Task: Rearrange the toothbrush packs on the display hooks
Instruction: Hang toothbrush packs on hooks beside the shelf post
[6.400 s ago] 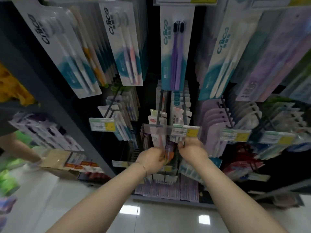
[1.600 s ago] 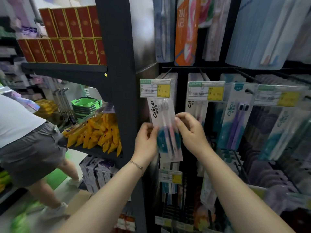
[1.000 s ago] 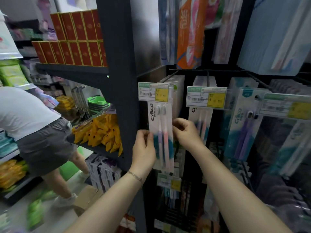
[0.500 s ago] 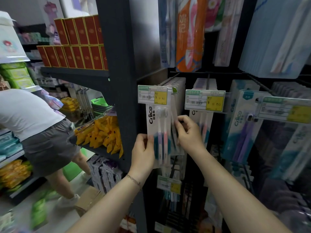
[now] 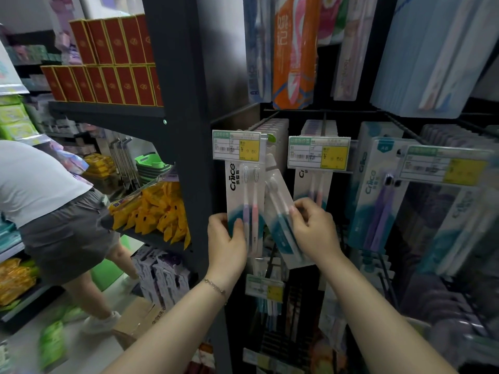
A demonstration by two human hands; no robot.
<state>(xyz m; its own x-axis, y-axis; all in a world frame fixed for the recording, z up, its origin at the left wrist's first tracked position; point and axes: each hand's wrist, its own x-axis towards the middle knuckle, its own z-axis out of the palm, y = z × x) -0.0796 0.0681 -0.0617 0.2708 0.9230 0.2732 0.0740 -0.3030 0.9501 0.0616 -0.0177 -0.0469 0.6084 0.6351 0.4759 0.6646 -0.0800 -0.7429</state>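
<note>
The landmark here is the left price tag [image 5: 237, 145], white with a yellow box that shows a ¥ sign; its digits and barcode text are too blurred to read.

Straight below that tag hangs the front toothbrush pack [image 5: 244, 190], upright, with "Cnice" printed down its left edge. The small characters beside the name cannot be made out. It holds two brushes, one with a purple handle and one with a pink. The tag hides its top and the hook.

Below the tag, the left hand [image 5: 226, 238] holds this pack by its lower part, with the thumb across the front and the fingers behind.

Below and right of the tag, a second pack [image 5: 280, 211] leans with its bottom swung to the right. The right hand [image 5: 313, 228] pinches it, fingers curled onto its face. Its print is not legible.

Right of the tag is another price tag [image 5: 318, 156], equally blurred. Further right hangs a purple-brush pack [image 5: 375, 201] marked "Cnice".

Above and right of the tag is an orange pack [image 5: 293, 49], cut off at the top. Far left of the tag, another person [image 5: 40, 198] bends over, partly out of frame.
</note>
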